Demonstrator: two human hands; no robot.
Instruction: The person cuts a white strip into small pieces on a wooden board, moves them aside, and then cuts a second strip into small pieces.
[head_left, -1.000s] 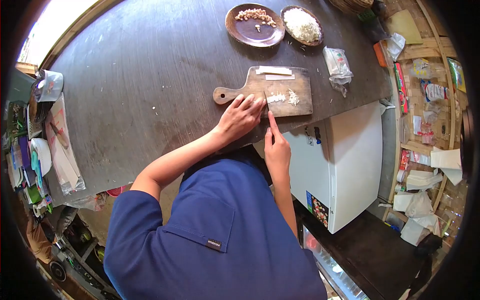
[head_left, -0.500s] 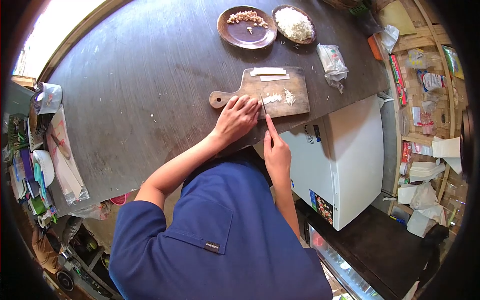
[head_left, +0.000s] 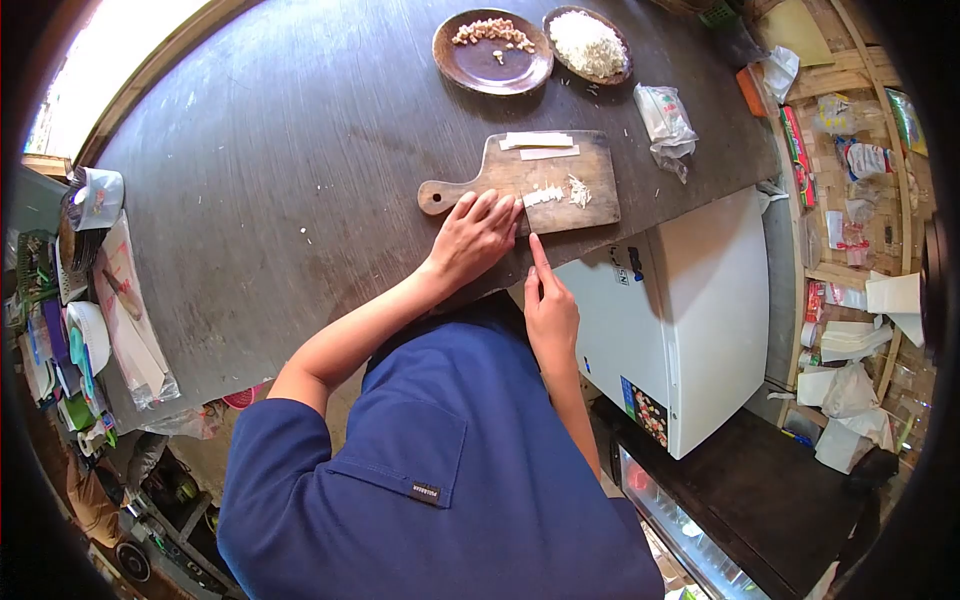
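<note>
A wooden cutting board (head_left: 470,187) with a handle lies near the table's edge. White strips (head_left: 538,141) rest along its far side, and small cut white pieces (head_left: 545,195) lie nearer its middle. My left hand (head_left: 475,236) presses on the board's near side, fingers bent together; whatever is under the fingertips is hidden. Close on its right, my right hand (head_left: 550,300) is closed round a knife, its index finger stretched along the top. Only a thin part of the knife's blade (head_left: 527,215) shows, beside the left fingertips.
Beyond the board stand a brown plate (head_left: 480,75) of light brown pieces and a bowl (head_left: 622,72) of white shreds. A plastic-wrapped packet (head_left: 664,120) lies right of them. A white freezer (head_left: 700,320) adjoins the table; a stack of holders (head_left: 95,200) stands at the left.
My right hand has shifted slightly down and left, with the knife at a slightly different angle. My left hand stays in nearly the same place.
</note>
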